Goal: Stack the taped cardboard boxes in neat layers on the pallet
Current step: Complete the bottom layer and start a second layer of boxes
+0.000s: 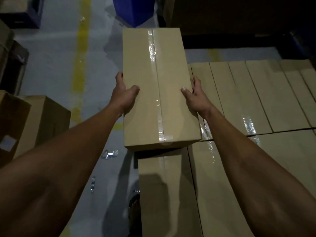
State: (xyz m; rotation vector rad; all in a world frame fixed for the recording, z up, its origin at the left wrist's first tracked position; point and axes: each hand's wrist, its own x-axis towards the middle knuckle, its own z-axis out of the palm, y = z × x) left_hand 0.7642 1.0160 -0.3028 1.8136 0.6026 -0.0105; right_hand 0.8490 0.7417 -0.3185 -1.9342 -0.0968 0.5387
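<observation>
Both hands clasp one taped cardboard box [159, 88] from its long sides, arms stretched forward and nearly straight. On the left side, the left hand [124, 94] wraps the box's edge with its thumb lying on the top face and its fingers curled down the side wall. Opposite it, the right hand [195, 94] mirrors that grip, thumb pressed flat on top and fingers hooked over the right edge. A strip of clear tape [156, 86] runs lengthwise down the middle of the held box, which stands higher than the layer of stacked boxes [256, 100] spread to the right and below. Its near end overlaps the top of a lower box [164, 194] in the near row; whether it rests on that box or is held just above it cannot be told. Those stacked boxes lie side by side in tight rows, their tape seams glinting. Left of the stack is a grey floor [56, 65] with a yellow painted line [80, 65], scraps of crumpled tape [109, 153], and a loose brown carton [42, 120] near the left forearm.
</observation>
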